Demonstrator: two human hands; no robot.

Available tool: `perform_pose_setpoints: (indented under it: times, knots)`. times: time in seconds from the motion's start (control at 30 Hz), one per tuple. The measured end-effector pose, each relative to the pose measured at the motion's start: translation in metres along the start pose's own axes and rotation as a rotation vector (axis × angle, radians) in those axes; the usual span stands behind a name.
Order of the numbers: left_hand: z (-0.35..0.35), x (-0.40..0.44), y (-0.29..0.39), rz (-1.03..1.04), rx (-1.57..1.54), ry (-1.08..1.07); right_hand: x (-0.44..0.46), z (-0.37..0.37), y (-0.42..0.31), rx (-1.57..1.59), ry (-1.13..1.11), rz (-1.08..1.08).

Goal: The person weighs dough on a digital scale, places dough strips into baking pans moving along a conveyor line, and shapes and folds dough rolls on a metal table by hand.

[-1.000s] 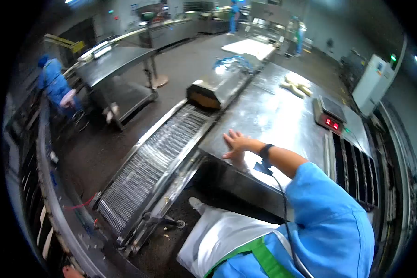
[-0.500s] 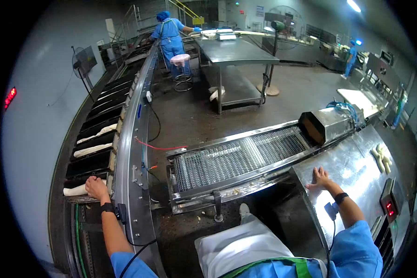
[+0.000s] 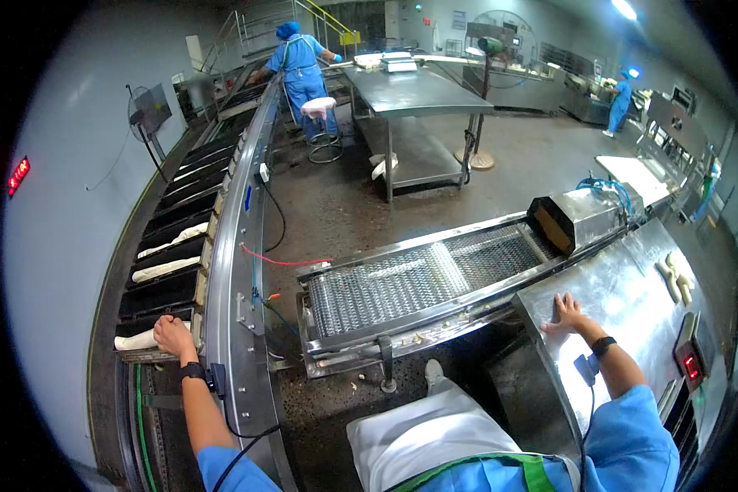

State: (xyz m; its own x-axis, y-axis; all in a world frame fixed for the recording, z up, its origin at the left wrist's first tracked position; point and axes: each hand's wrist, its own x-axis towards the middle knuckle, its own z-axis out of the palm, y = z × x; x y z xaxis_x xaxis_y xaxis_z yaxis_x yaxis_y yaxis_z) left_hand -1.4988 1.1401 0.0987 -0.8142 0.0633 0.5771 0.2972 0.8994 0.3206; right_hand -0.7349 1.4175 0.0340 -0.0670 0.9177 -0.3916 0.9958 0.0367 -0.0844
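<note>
My left hand (image 3: 173,335) is at the nearest black pan on the conveyor line, its fingers curled over the right end of a long pale dough strip (image 3: 138,340). The fingertips are partly hidden, but they appear closed on the dough. Farther up the line, more dough strips (image 3: 166,270) lie in separate black pans (image 3: 157,297). On the right, my right hand (image 3: 564,315) rests on a shiny steel table (image 3: 603,283), fingers spread and holding nothing. Pale dough pieces or gloves (image 3: 675,279), I cannot tell which, lie farther along that table.
A metal mesh conveyor (image 3: 418,283) runs between my hands, with a steel housing (image 3: 582,217) at its far end. The conveyor's steel side rail (image 3: 228,328) stands beside my left arm. Beyond are a steel table (image 3: 410,90), a stool (image 3: 318,107) and a co-worker (image 3: 301,70).
My hands stay almost where they were, the left still at the dough strip. The co-worker at the back has drawn one arm in from the table and reaches toward the line with the other.
</note>
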Motion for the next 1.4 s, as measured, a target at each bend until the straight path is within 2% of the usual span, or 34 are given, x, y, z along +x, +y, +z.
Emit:
perform_pose_setpoints:
  times: [0.2, 0.27, 0.67, 0.77, 0.87, 1.0, 1.3, 1.37, 1.4]
  knots:
    - [-0.01, -0.002, 0.001, 0.021, -0.014, -0.014, -0.017, -0.02, -0.018, -0.019, -0.077, 0.014]
    - [-0.006, -0.002, -0.002, 0.071, -0.03, 0.051, -0.015, -0.018, -0.016, -0.054, -0.071, 0.011]
    - [-0.008, -0.007, -0.007, 0.002, -0.025, -0.007, -0.011, -0.014, -0.009, -0.051, -0.054, -0.044]
    - [-0.012, -0.011, -0.006, 0.042, -0.102, 0.114, -0.008, -0.014, -0.009, -0.066, -0.067, -0.015]
    - [-0.019, -0.009, -0.001, 0.005, -0.101, 0.033, -0.003, -0.015, -0.01, -0.121, -0.079, -0.004]
    - [-0.011, -0.011, -0.011, 0.102, -0.146, 0.098, -0.011, -0.017, -0.012, -0.059, -0.084, 0.035]
    - [-0.01, -0.009, -0.003, 0.045, -0.124, 0.104, -0.02, -0.025, -0.024, -0.06, -0.09, 0.026]
    - [-0.01, -0.01, -0.005, 0.058, -0.145, 0.084, 0.008, 0.006, 0.011, -0.089, -0.08, 0.01]
    - [-0.015, -0.008, 0.001, 0.051, -0.169, 0.071, 0.004, 0.0, 0.006, -0.086, -0.092, 0.01]
